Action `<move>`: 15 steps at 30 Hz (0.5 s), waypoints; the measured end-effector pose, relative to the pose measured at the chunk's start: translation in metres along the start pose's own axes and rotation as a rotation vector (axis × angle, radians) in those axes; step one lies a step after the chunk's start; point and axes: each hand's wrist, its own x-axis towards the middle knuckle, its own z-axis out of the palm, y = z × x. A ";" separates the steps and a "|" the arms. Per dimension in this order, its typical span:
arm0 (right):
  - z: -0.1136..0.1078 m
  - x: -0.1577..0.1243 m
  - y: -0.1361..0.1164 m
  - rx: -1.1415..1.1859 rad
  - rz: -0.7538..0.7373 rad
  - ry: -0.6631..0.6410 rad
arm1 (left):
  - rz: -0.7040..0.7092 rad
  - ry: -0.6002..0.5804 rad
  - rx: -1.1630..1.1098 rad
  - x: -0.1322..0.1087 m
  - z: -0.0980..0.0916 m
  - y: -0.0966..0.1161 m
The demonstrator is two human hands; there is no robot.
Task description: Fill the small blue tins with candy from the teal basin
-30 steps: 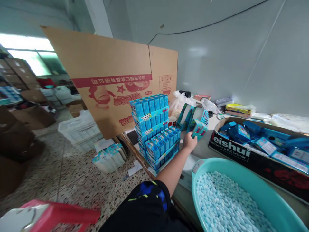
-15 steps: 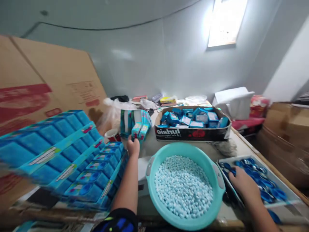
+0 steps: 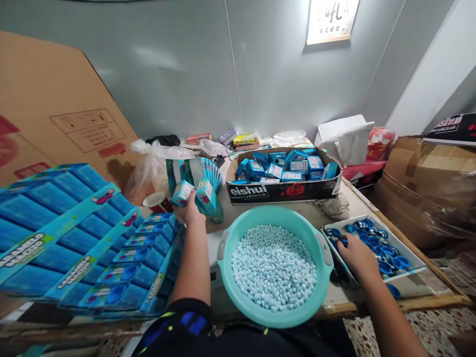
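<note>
My left hand (image 3: 190, 213) is closed around two small teal cartons (image 3: 196, 195), lifted just in front of a fanned row of flat teal cartons (image 3: 203, 172). My right hand (image 3: 356, 255) lies palm down on the near left corner of a white tray (image 3: 408, 276) of blue round caps (image 3: 380, 244); its fingertips are hidden. Between my arms sits a teal basin (image 3: 323, 254) filled with pale blue candy pellets (image 3: 274, 267).
Stacked display trays of blue boxes (image 3: 80, 238) fill the left. A black cardboard box (image 3: 282, 191) of blue packs stands behind the basin. A red paper cup (image 3: 158, 202), plastic bags, a big brown carton (image 3: 55, 109) and wrapped boxes (image 3: 427, 188) surround the table.
The view swung from the left side to the table centre. My left hand drew back toward me holding the two small cartons. My right hand came into view on the cap tray.
</note>
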 end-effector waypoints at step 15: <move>-0.010 -0.006 0.003 0.012 -0.018 -0.081 | 1.172 0.275 0.776 -0.035 -0.139 0.120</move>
